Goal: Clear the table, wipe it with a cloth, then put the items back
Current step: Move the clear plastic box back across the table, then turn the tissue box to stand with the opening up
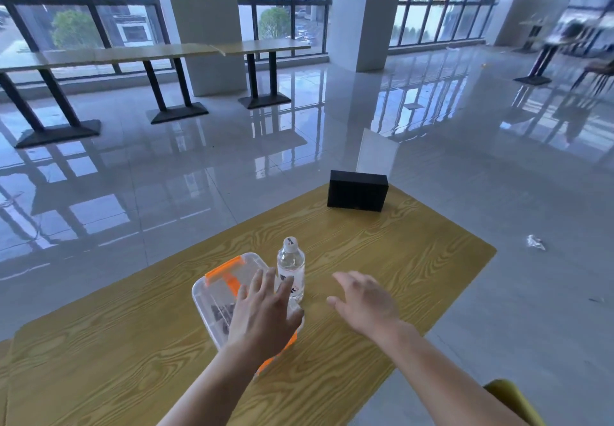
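Observation:
A wooden table (pixel 382 253) fills the lower middle of the view. On it stands a clear plastic box (pixel 221 289) with orange latches and dark items inside. My left hand (pixel 264 312) hovers flat over the box's right half, fingers straight. A clear water bottle (pixel 291 268) with a white cap stands upright right beside the box, just past my left fingertips. My right hand (pixel 363 302) is spread above bare wood to the right of the bottle and holds nothing. A black rectangular box (pixel 357 190) stands at the table's far corner.
Glossy tiled floor surrounds the table. A crumpled piece of litter (pixel 535 242) lies on the floor to the right. Long tables (pixel 149 53) on black pedestals stand by the windows at the back left. A yellow-green chair back (pixel 515 399) shows at the lower right.

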Tool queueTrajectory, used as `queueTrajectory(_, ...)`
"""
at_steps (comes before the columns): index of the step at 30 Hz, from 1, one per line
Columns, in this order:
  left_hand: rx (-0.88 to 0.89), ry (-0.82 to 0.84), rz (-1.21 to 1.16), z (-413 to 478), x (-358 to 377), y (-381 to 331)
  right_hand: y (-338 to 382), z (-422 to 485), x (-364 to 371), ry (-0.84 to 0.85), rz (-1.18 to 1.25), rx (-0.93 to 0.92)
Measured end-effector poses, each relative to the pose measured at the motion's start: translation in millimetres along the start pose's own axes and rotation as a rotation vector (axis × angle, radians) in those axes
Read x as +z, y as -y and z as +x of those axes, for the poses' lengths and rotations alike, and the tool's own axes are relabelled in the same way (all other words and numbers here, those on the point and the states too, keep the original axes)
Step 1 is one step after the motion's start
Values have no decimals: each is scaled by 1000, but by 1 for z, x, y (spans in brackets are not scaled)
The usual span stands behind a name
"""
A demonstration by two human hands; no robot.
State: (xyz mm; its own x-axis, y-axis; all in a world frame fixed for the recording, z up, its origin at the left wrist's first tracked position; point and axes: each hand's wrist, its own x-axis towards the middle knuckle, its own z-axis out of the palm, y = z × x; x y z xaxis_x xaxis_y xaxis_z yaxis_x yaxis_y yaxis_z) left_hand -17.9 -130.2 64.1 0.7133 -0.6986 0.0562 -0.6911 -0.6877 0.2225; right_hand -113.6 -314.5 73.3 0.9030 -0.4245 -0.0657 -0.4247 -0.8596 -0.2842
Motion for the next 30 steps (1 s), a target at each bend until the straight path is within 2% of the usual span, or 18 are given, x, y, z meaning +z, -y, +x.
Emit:
queueTrajectory(5,128,-5,-11,2,-8,-27,-14,-17,-15,-17,34,83)
queueTrajectory(13,214,-9,-42,34,-11,-88,-63,-20,-41,-50,56,136)
queueTrajectory(23,112,-2,-56,109,30,-183,-189,21,-77,-27,68,91)
queueTrajectory(30,11,-22,-94,161,40,-214,-248,61,-99,-13,58,58)
